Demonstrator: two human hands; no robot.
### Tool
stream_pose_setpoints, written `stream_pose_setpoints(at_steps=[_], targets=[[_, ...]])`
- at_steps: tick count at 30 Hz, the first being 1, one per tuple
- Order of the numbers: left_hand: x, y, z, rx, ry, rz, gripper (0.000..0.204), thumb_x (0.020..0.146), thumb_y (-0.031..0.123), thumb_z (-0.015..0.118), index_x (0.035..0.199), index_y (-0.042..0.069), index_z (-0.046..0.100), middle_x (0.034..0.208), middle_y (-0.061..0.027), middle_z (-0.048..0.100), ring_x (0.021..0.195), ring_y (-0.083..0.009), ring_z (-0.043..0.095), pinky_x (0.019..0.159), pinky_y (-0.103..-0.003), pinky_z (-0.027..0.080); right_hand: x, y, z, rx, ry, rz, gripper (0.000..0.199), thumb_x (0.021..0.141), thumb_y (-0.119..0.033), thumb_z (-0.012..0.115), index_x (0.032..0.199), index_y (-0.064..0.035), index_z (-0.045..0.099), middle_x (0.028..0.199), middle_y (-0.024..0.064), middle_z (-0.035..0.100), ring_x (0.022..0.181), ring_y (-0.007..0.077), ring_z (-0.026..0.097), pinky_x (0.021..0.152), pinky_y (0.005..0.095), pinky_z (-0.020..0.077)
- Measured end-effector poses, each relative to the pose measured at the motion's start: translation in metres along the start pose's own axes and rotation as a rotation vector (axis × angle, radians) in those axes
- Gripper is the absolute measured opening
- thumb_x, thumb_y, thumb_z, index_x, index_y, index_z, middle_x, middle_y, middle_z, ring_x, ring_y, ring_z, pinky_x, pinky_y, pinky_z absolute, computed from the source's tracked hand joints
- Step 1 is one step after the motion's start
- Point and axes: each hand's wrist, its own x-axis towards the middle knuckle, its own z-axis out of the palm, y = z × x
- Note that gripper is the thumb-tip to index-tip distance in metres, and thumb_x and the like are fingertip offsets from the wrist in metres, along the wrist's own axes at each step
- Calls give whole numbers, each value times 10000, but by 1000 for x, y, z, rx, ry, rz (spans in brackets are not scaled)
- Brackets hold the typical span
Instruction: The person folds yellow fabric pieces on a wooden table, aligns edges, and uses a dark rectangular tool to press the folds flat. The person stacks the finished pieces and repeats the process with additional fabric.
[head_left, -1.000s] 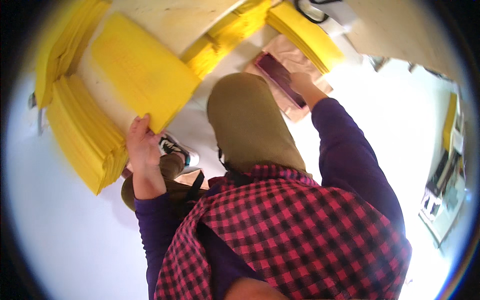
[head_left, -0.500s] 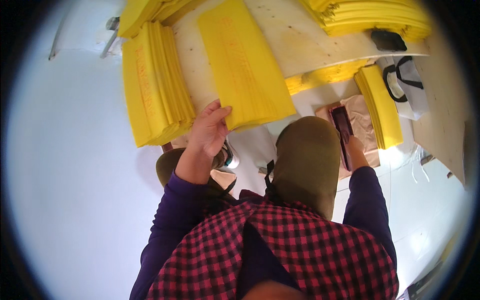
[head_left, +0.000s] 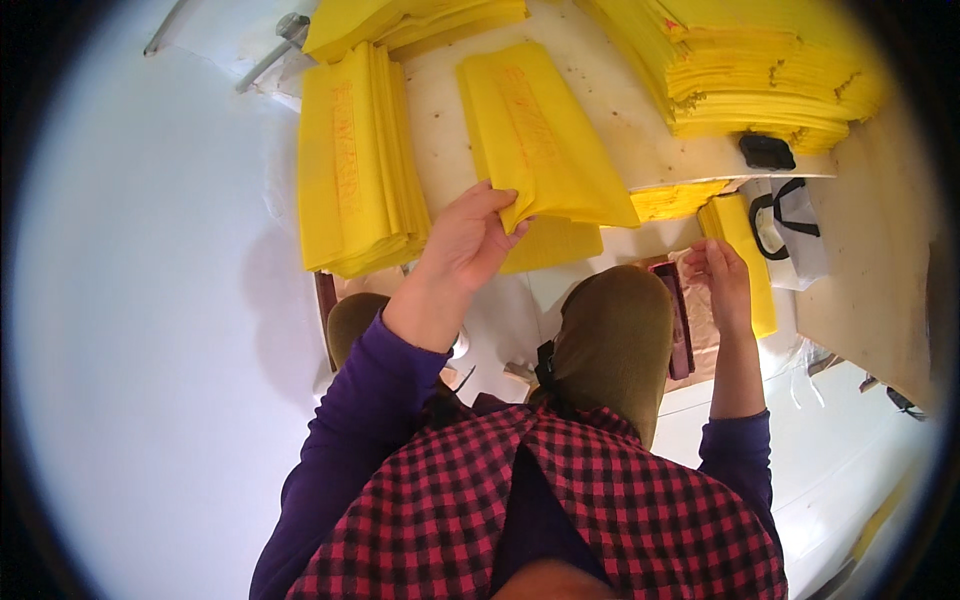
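Note:
My left hand [head_left: 472,238] pinches the near left corner of a folded yellow cloth piece [head_left: 545,140] with red print, lifting that corner off the wooden board [head_left: 440,120]. More yellow cloth [head_left: 550,246] shows below the lifted edge. Left of it stands a thick stack of folded yellow cloth [head_left: 355,170]. My right hand [head_left: 722,285] hovers beside a narrow dark red tray [head_left: 678,325], apart from it. Its fingers are loosely bent and a little apart, with nothing visible in them. The tray lies on brown paper [head_left: 703,325], right of my knee.
Large yellow cloth stacks [head_left: 770,85] fill the far right of the board, by a small black box [head_left: 767,152]. More yellow cloth [head_left: 745,270] lies below, near a white bag [head_left: 805,245] with black handles. A wooden panel [head_left: 870,270] bounds the right.
My right hand has come off the dark red tray and risen. My left hand has moved up and right, lifting the cloth's near corner. The view has shifted somewhat.

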Motion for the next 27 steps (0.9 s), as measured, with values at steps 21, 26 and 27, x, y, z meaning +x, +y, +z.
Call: stream_pose_setpoints(at_steps=[21, 26, 27], targets=[[-10, -33, -4, -76, -124, 35, 265, 878, 31, 473, 1141, 52, 501, 1080, -44, 596, 899, -150, 592, 719, -299, 499, 13, -69, 123, 362, -496, 347, 443, 871, -227, 607, 1271, -101, 463, 1162, 31, 579, 1031, 163, 582, 879, 360, 480], [-8, -43, -7, 34, -145, 16, 299, 868, 25, 471, 1164, -16, 460, 1106, -128, 586, 914, -214, 623, 716, -336, 527, 14, -64, 115, 230, -412, 330, 433, 844, -163, 619, 1255, -153, 484, 1140, -2, 581, 995, 108, 566, 808, 275, 472], [-7, -44, -7, 26, -140, -2, 297, 872, 36, 479, 1164, -18, 460, 1103, -128, 587, 892, -212, 628, 703, -332, 528, 16, -63, 112, 239, -448, 308, 439, 837, -155, 622, 1254, -159, 485, 1140, -8, 581, 999, 104, 560, 804, 272, 470]])
